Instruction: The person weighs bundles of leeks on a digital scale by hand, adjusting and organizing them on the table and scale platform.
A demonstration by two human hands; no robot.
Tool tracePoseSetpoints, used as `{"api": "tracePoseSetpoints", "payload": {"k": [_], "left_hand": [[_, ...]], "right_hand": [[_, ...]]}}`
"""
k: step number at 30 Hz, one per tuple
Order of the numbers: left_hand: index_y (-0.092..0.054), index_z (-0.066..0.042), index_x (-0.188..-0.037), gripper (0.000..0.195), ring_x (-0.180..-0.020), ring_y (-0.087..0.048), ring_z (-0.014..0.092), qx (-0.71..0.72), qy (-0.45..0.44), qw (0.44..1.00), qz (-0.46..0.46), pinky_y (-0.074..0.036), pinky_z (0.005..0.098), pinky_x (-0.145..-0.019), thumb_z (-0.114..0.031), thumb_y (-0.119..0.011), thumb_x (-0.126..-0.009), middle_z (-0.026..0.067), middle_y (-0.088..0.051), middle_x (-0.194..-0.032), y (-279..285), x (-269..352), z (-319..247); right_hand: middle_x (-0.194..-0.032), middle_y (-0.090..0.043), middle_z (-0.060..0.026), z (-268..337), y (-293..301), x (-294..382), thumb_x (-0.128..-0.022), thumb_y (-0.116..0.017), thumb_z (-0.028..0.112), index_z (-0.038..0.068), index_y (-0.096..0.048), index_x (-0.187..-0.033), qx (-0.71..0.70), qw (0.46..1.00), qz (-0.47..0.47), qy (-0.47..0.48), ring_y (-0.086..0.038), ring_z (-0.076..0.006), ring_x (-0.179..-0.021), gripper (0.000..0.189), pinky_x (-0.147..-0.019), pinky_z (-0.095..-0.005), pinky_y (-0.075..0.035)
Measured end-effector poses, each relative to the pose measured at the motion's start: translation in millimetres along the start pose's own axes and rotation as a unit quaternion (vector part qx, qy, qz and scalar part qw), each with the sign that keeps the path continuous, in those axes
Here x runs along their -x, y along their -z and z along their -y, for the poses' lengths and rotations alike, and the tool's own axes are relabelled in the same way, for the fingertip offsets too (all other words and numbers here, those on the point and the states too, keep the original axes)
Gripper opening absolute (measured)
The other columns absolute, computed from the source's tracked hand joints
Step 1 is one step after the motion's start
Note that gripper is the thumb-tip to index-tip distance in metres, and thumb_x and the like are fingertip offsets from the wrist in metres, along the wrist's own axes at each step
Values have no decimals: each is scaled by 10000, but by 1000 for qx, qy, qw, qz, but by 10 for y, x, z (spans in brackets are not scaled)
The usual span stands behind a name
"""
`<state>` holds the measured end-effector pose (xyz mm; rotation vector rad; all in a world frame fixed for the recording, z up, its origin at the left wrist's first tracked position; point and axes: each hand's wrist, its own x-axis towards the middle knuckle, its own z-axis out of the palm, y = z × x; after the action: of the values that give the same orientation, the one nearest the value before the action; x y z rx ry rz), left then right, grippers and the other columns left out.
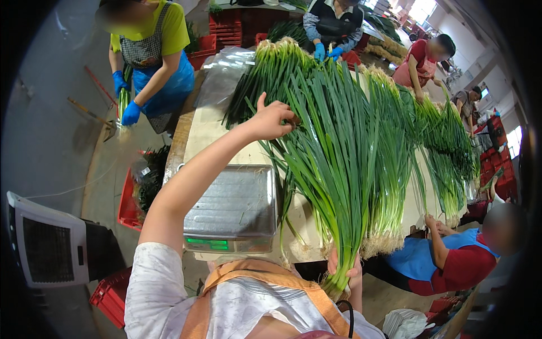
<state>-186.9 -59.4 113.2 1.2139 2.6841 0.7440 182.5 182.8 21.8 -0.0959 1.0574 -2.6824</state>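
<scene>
My right hand (pixel 355 271) grips a large bunch of long allium greens (pixel 334 165) by its pale root end, close to my body at the table's near edge. The bunch's leaves fan away from me across the table. My left hand (pixel 276 119) is held above the table beside the leaf tips, thumb raised and fingers loosely curled, with nothing visible in it. Whether its fingertips touch the leaves I cannot tell. Below my left forearm stands a scale with a bare metal pan (pixel 230 203) and a lit green display (pixel 206 244).
More rooted greens (pixel 387 203) lie right of the bunch, and another pile (pixel 275 63) is behind it. Clear plastic bags (pixel 224 80) rest at the far left corner. Several co-workers stand around; one in blue gloves (pixel 131 113) holds greens. A red crate (pixel 129 203) sits left.
</scene>
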Motion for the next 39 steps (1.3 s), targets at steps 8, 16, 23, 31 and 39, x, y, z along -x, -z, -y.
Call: {"api": "tracePoseSetpoints", "payload": {"k": [8, 16, 23, 31, 39], "left_hand": [[-652, -129, -1085, 302, -785, -540, 143, 102, 6, 994, 41, -312, 385, -972, -290, -607, -833, 53, -579, -664, 162, 68, -107], [-663, -68, -977, 245, -715, -619, 233, 10, -46, 996, -81, -404, 338, -864, -255, -660, -818, 100, -655, -700, -320, 137, 192], [-704, -25, -933, 197, -724, -615, 112, 375, 74, 921, -77, -479, 268, -702, -176, -591, -877, 50, -681, -778, -164, 435, 403], [-663, -18, -915, 200, -737, -603, 123, 692, 215, 643, -248, -463, 242, -740, -172, -540, -875, 47, -659, -780, -169, 1105, 631], [-586, -25, -951, 159, -735, -619, 170, 733, 208, 481, -434, -513, 283, -692, -157, -563, -866, 69, -629, -818, 152, 2420, 1156]], "right_hand": [[-782, -509, -118, -9, 49, 34, -586, -755, 79, -40, -526, -974, -24, 1000, -4, -2, -567, -228, -660, 466, -570, -336, -487], [-753, -526, -128, 12, 64, -10, -546, -744, 122, -38, -509, -854, 26, 998, -16, -59, -572, -233, -623, 419, -556, -341, -478], [-787, -540, -144, -29, 47, -53, -563, -783, 106, -62, -498, -1055, 17, 999, -16, -36, -580, -239, -641, 594, -560, -338, -496], [-818, -585, -157, -110, 40, -719, -595, -821, 210, -53, -483, -1077, 120, 985, 62, -110, -605, -221, -671, 644, -553, -321, -494], [-1328, -452, -147, -121, -320, -1823, -452, -849, 459, 49, -265, -1424, 443, 865, 145, -186, -451, -291, -1214, 1206, -1069, -396, -327]]}}
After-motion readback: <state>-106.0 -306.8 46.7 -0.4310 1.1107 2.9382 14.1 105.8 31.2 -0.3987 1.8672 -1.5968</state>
